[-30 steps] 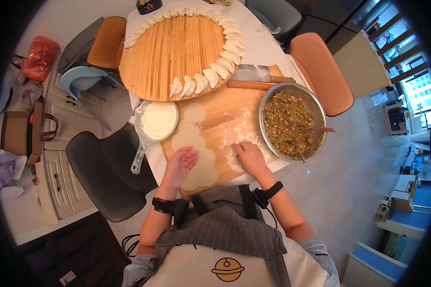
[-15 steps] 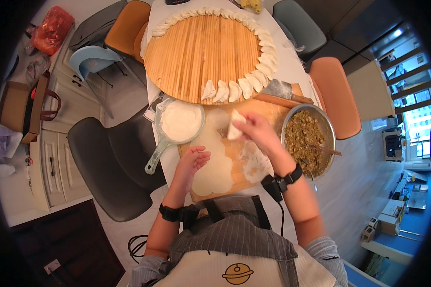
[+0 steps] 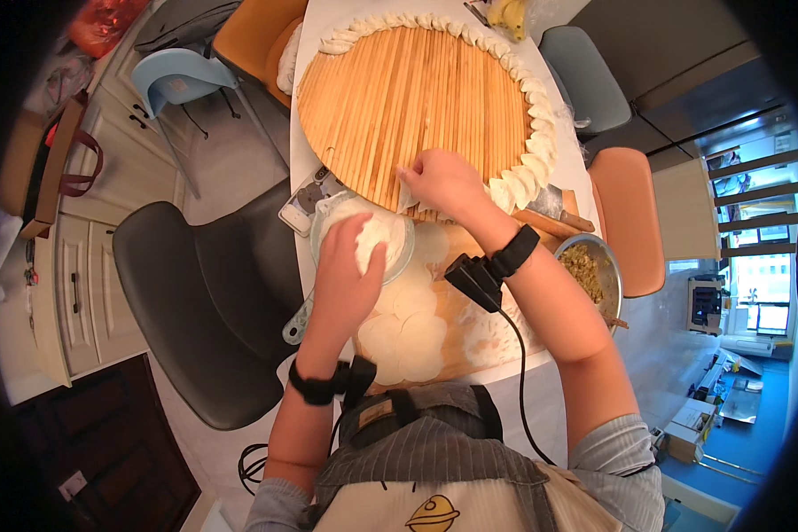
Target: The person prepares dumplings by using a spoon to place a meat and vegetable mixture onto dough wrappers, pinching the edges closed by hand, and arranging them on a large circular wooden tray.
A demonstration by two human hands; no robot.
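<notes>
My right hand (image 3: 443, 182) reaches over the near edge of a round slatted wooden board (image 3: 390, 106), fingers closed on a folded dumpling (image 3: 405, 197) that my hand partly covers. A curved row of pale dumplings (image 3: 538, 133) follows the board's far and right rim. My left hand (image 3: 350, 266) hovers over a handled pale-green bowl of white flour (image 3: 384, 238), its fingers apart and holding nothing. Below it, thin round dough wrappers (image 3: 403, 346) overlap on a wooden work board (image 3: 457, 332) dusted with flour.
At the right stands a metal bowl (image 3: 614, 275) of chopped filling, partly behind my right forearm. A rolling pin (image 3: 545, 223) and a wide blade (image 3: 550, 202) lie near it. A phone (image 3: 297, 215) rests at the table's left edge. Chairs flank the table, including a black one (image 3: 213, 310).
My right hand has carried the dumpling forward and left from the work board to the round board's near edge. My left hand has moved up over the flour bowl. The view has shifted.
</notes>
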